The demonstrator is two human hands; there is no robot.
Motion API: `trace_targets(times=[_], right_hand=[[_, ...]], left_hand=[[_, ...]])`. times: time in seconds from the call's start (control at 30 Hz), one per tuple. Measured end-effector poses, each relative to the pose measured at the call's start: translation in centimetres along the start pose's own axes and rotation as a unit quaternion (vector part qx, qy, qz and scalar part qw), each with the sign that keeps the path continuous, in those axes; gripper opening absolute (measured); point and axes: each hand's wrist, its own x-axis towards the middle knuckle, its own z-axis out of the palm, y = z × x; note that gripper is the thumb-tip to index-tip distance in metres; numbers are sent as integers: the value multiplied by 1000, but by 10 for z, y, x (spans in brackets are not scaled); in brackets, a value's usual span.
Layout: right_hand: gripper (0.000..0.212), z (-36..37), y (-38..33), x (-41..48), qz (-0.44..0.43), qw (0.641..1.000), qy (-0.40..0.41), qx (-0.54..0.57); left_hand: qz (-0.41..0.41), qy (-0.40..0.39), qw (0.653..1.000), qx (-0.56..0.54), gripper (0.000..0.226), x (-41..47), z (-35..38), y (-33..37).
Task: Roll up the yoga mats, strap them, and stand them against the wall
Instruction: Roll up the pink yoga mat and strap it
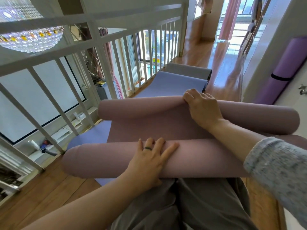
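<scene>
A dusty-pink yoga mat lies across my lap, curled into a roll at its near end and another at its far end. My left hand rests flat, fingers spread, on the near roll. My right hand grips the edge of the far roll, fingers curled over it. Under the pink mat a blue-lilac mat lies flat on the floor, with a grey mat beyond it. A purple mat, rolled and held by a black strap, leans against the white wall on the right.
A white railing runs along the left, close to the mats, with an open drop and a crystal chandelier beyond it. Wooden floor stretches ahead toward pink curtains and bright windows. My grey trousers fill the bottom.
</scene>
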Motion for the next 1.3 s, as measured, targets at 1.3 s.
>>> trace_targets(times=[1.3], right_hand=[[40, 1, -8, -10, 54, 968, -232, -79]], left_hand=[[-5, -24, 1000, 10, 99, 1, -22, 13]])
